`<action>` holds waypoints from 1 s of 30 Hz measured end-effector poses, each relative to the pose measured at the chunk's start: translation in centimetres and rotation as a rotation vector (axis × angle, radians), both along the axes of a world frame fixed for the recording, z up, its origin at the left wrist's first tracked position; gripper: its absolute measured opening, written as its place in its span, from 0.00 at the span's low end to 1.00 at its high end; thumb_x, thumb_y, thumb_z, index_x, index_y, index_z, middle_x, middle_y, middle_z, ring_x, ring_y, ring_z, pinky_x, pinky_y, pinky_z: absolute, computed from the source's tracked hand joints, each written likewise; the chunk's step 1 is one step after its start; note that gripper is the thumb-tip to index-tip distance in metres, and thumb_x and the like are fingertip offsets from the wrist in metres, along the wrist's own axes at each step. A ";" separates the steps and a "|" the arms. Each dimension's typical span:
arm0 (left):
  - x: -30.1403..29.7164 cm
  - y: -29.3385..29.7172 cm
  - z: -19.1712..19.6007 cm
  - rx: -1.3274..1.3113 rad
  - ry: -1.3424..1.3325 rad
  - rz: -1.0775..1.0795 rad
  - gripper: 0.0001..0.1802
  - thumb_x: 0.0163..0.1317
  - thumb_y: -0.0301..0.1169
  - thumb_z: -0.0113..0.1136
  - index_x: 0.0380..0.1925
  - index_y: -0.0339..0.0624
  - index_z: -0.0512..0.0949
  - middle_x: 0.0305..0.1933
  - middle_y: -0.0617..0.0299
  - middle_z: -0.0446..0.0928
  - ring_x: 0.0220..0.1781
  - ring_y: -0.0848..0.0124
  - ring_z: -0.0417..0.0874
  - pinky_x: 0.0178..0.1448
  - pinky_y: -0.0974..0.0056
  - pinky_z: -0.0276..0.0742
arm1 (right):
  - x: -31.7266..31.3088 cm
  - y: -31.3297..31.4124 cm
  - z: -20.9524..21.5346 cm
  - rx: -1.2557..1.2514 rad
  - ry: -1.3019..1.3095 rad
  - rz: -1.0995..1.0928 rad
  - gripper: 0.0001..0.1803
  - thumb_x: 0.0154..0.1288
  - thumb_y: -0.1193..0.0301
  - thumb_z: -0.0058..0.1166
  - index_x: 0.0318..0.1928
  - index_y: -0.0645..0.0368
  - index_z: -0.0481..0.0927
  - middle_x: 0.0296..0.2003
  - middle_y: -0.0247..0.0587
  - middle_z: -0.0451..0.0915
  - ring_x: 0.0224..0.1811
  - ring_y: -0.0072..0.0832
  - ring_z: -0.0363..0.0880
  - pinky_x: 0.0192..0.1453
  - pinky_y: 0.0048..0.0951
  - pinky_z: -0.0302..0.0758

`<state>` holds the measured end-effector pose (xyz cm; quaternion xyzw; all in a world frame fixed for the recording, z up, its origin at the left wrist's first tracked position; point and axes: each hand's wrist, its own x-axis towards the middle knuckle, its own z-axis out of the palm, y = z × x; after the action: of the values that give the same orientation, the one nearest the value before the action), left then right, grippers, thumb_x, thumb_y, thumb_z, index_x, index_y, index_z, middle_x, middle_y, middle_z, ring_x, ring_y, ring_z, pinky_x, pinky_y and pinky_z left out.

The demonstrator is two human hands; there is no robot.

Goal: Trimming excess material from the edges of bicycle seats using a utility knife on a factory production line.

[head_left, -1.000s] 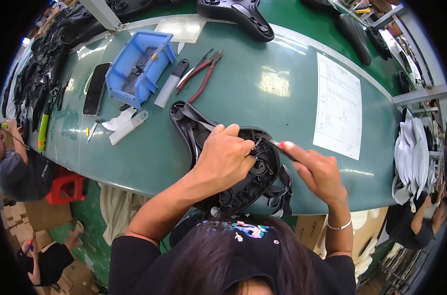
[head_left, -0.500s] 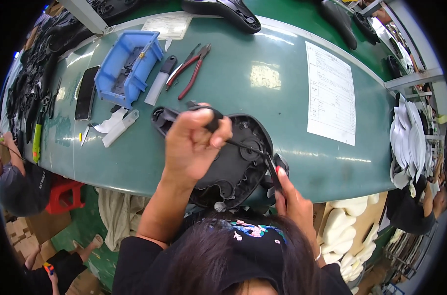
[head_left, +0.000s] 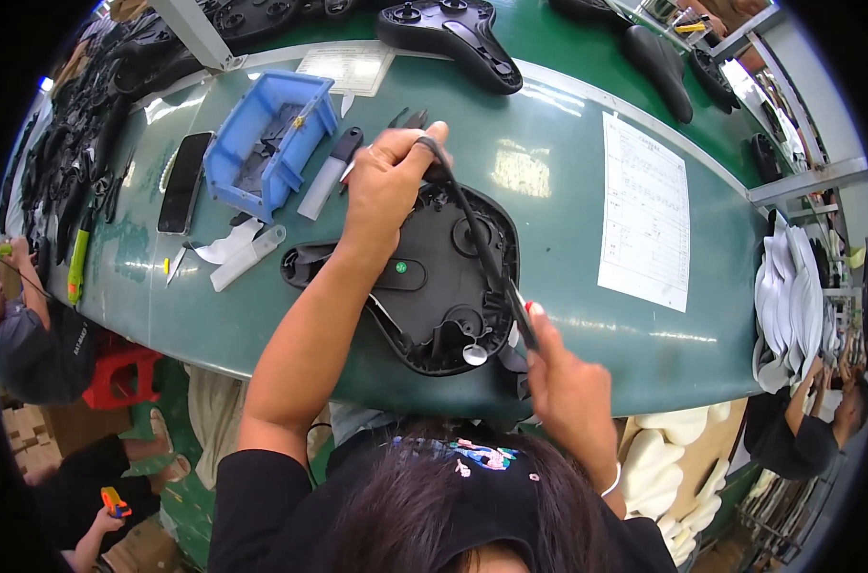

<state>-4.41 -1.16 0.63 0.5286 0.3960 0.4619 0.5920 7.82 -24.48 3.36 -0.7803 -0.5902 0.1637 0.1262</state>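
A black bicycle saddle lies with its underside up on the bench, its nose toward the left. My left hand is raised over its far edge, closed round the end of a long black strip. That strip stretches taut across the saddle to its right rim. There, my right hand grips a slim dark tool with a red part and a pale, blade-like tip; its exact kind cannot be made out. A white round piece shows at the saddle's near rim.
Left on the green bench are a blue bin, a phone and sheathed knives. Pliers lie partly behind my left hand. A printed sheet is at right. Other people work nearby.
My left hand has moved up and away, drawing the black strip out longer. The saddle has turned and shows more of its underside. My right hand has shifted slightly nearer me.
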 end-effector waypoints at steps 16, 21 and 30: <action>-17.1 -1.1 8.9 0.323 -0.680 0.160 0.21 0.69 0.37 0.37 0.20 0.44 0.73 0.23 0.63 0.72 0.28 0.66 0.69 0.39 0.63 0.65 | 8.3 2.4 3.8 -0.069 -0.350 0.401 0.31 0.59 0.70 0.54 0.64 0.34 0.68 0.16 0.38 0.70 0.14 0.35 0.70 0.18 0.35 0.63; -7.6 4.8 1.7 0.227 0.207 -1.001 0.14 0.57 0.36 0.61 0.36 0.39 0.73 0.43 0.55 0.75 0.38 0.64 0.74 0.34 0.62 0.72 | 6.6 0.1 3.5 -0.046 -0.216 0.217 0.31 0.58 0.73 0.54 0.63 0.40 0.68 0.15 0.40 0.69 0.15 0.40 0.70 0.19 0.38 0.62; 6.4 -1.9 2.7 -0.108 -0.018 -1.275 0.13 0.65 0.38 0.54 0.31 0.39 0.76 0.29 0.63 0.74 0.32 0.69 0.76 0.37 0.66 0.71 | 9.6 -1.9 1.3 0.011 -0.107 0.212 0.30 0.57 0.73 0.54 0.63 0.42 0.69 0.19 0.42 0.76 0.18 0.40 0.73 0.21 0.37 0.66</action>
<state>1.98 -3.06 3.36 0.6260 0.0214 0.0028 0.7795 17.39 -26.36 4.63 -0.7205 -0.6762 0.1308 0.0808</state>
